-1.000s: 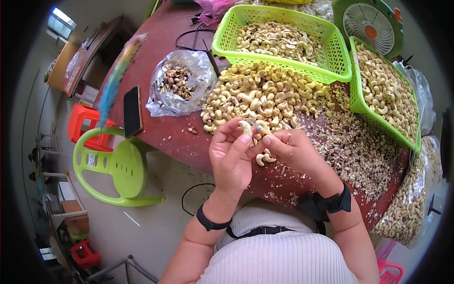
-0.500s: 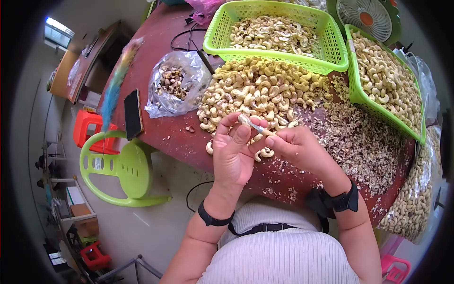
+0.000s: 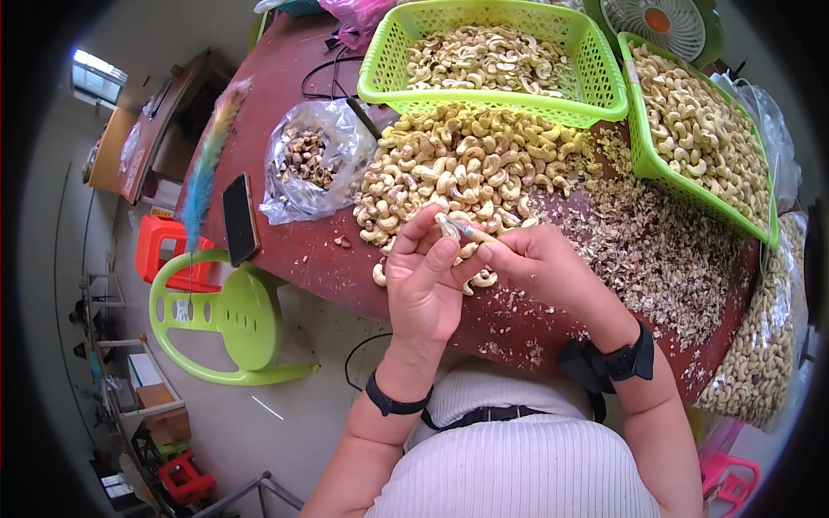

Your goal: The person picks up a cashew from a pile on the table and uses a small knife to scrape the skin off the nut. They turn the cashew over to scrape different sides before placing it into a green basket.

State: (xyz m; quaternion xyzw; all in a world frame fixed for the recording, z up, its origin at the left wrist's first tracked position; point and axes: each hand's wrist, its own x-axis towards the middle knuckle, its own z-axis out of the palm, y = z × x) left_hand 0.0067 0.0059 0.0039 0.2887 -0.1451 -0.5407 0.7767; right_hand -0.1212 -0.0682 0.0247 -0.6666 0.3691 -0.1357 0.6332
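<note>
Between the thumb and fingers of my left hand [image 3: 425,289] is a single cashew nut [image 3: 446,226], held up over the table's near side. My right hand [image 3: 537,266] grips a small knife [image 3: 469,232] by its light-coloured handle, and the short blade points left, right at the nut. Just beyond both hands spreads a heap of cashews [image 3: 466,160], some with bits of brown skin. A few loose cashews [image 3: 481,278] lie below my fingers. Crumbled skin flakes [image 3: 656,276] cover the table to the right of my right hand.
Green baskets of cashews stand at the back [image 3: 492,108] and right [image 3: 643,129], near a fan [image 3: 661,22]. An open plastic bag of darker pieces [image 3: 302,164] and a phone [image 3: 240,220] lie left on the red table [image 3: 324,268]. A filled clear bag [image 3: 751,354] hangs at the right edge.
The camera view has shifted slightly, so the baskets and table sit a little differently. My hands keep their hold on nut and knife, with the nut tilted slightly differently.
</note>
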